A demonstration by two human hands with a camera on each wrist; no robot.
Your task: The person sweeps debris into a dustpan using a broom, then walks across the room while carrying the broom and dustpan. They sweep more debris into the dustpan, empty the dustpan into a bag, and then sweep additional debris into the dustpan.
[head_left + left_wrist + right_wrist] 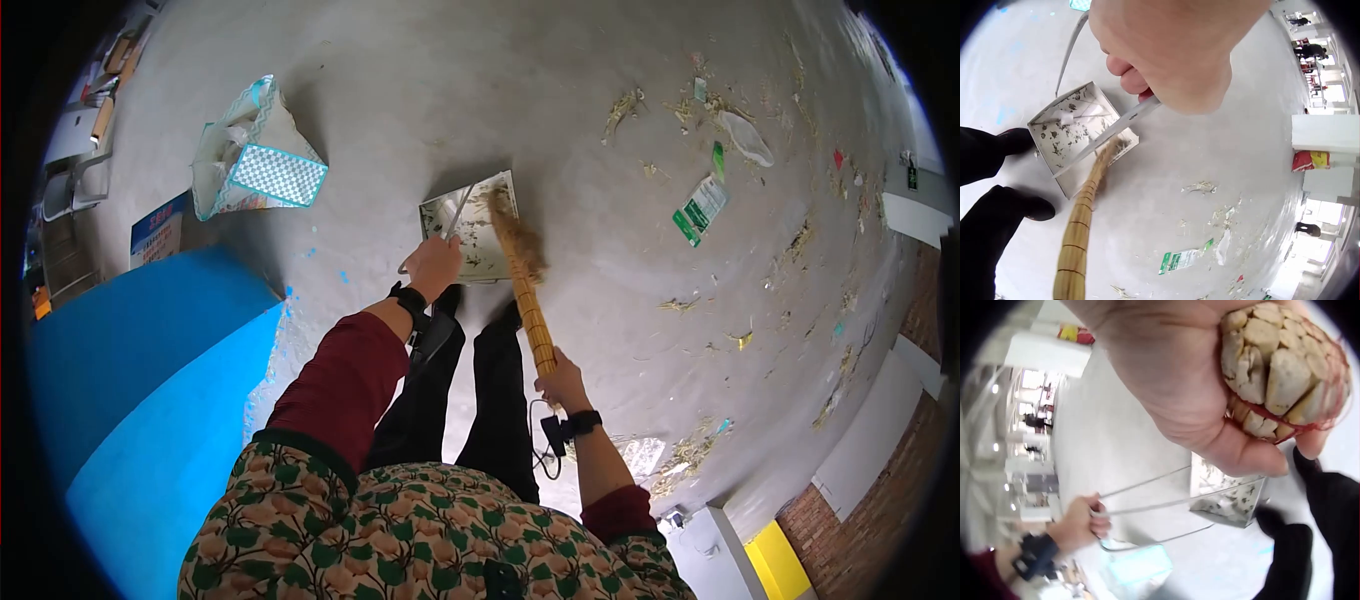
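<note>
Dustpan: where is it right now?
In the head view the dustpan sits on the floor ahead of the person's shoes, left of the broom head, its handle in the left hand.

Count, floor area in view:
- Hands: 2, left hand (433,265) and right hand (562,384).
- Broom (522,283): 1.
- Dustpan (478,233): 1.
- Shoes (1017,140): 2, black.
- Patterned bag (255,150): 1.
- Green-and-white wrapper (700,209): 1.
- Wrist bands (409,298): 2.
- Straw litter: many scattered bits, not countable.
</note>
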